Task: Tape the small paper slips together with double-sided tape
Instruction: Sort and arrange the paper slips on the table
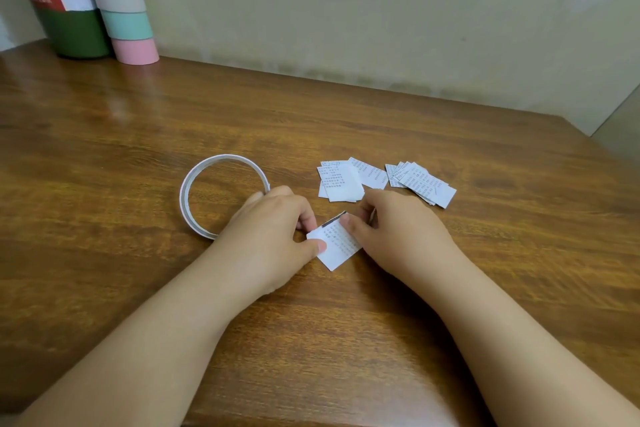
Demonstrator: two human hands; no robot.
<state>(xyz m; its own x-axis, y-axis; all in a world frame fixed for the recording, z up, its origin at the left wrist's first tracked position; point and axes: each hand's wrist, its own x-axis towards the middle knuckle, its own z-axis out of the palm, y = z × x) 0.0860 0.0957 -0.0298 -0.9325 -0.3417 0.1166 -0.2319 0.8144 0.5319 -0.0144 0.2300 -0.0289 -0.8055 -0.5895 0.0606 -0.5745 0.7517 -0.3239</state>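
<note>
Paper slip (337, 244), printed, white: lies on the table between the two hands, a dark strip along its far edge.

Table (346, 340), brown wood grain: carries everything listed; a pale wall stands behind it.

Green cylinder (65, 28): far beyond the left hand, at the table's back corner, upright. Red and white label; only the letters "Va" can be read, the rest too small or cut off.

Stack of pastel rolls (126, 21): just beside the green cylinder, touching or nearly so; purple, grey, mint and pink bands from top to bottom.

Tape roll (221, 196), thin white ring: flat on the table, just beyond the left hand, whose knuckles overlap its near right edge.

Left hand (277, 229): fingers curled, thumb and fingertips pinching the left corner of the slip.

Right hand (394, 232): fingers bent, thumb tip pressing on the slip's far right corner at the dark strip; what the other fingers do is hidden.

Left pile of slips (341, 180): just beyond the right hand, loosely overlapped, print too small to read.

Right pile of slips (420, 184): beyond and right of the right hand, fanned, apart from the left pile.
</note>
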